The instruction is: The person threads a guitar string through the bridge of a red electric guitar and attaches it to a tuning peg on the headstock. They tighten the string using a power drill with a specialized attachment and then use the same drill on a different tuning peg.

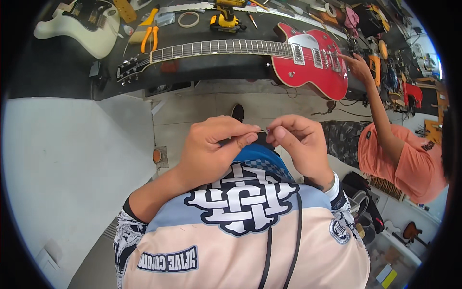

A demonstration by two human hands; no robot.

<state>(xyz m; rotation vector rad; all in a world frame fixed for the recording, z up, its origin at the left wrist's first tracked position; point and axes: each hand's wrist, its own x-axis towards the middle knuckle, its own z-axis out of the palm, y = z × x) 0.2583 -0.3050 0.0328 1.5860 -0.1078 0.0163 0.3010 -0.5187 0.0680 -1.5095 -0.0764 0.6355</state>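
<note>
My left hand (216, 144) is pinched on a thin pale wire-like piece (261, 130) in front of my body. My right hand (301, 147) pinches the other end, where a tiny purplish bit shows between the fingertips; its exact form is too small to tell. Beyond both hands, a red electric guitar (327, 79) lies face up on the dark bench (183, 72), its neck stretching left to the headstock. Strings run along the neck.
A co-worker (394, 154) in a salmon shirt reaches to the guitar's bridge. A white guitar body (67, 29), pliers (149, 36), a yellow drill (225, 19) and tape roll (188, 12) lie on the bench. A pale panel (77, 159) stands left.
</note>
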